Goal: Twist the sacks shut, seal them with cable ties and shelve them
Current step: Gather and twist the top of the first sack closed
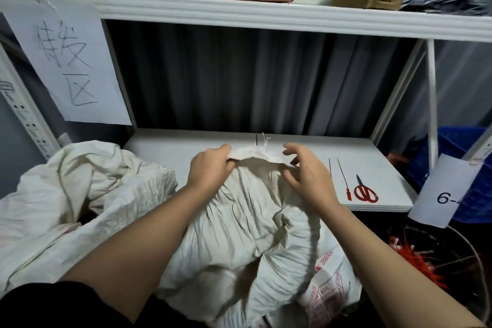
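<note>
White woven sack (247, 224) stands in front of me, leaning on the front edge of the shelf (306, 146), its mouth gathered up between my hands. My left hand (210, 165) grips the mouth's hem, fingers curled over it. My right hand (306, 170) pinches the other end of the hem, its other fingers loosely spread. A second sack (87, 189) slumps to the left. On the shelf, right of my hands, lie red cable ties (342, 176) just beside red-handled scissors (365, 190).
</note>
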A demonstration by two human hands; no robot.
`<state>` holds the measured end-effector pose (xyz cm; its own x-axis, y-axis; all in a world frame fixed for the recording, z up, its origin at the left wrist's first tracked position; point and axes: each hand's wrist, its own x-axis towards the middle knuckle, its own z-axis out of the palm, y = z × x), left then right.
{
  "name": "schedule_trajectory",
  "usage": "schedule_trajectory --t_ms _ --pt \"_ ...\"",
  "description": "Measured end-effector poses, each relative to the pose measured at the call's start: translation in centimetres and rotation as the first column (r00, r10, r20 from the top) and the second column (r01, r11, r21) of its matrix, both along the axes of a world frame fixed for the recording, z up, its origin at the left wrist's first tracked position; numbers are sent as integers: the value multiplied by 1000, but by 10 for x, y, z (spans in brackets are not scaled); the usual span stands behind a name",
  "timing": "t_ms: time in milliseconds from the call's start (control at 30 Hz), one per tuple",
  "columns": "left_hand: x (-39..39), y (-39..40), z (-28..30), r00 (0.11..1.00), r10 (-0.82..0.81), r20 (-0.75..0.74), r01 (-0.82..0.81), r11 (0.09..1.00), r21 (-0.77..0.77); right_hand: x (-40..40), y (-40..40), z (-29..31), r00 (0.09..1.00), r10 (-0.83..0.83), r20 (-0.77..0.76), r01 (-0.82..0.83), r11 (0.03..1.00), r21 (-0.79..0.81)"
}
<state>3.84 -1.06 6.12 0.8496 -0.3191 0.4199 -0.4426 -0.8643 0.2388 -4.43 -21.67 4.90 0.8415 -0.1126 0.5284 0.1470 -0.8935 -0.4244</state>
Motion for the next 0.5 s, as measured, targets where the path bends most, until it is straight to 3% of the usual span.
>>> schedule_trajectory --t_ms 67,133,200,367,433,500 --pt "1 4 10 996 10 88 -11 1000 11 -2 0 -1 989 -7 -146 40 974 222" --pt "1 5 21 992 35 122 -34 999 -12 -3 -2 -2 963 36 -268 96 882 461" --pt "3 5 30 990 96 105 -89 993 -75 -3 -4 -3 935 76 -347 139 821 553" --pt "7 11 23 976 179 -121 -201 958 -206 -7 -5 6 910 211 -357 20 838 545" --pt "12 21 10 944 48 -325 -172 916 -362 -4 -7 9 901 150 -408 19 924 381" --pt "16 34 -3 817 -217 -534 -133 830 -541 0 -9 12 950 -5 -313 63 982 176"
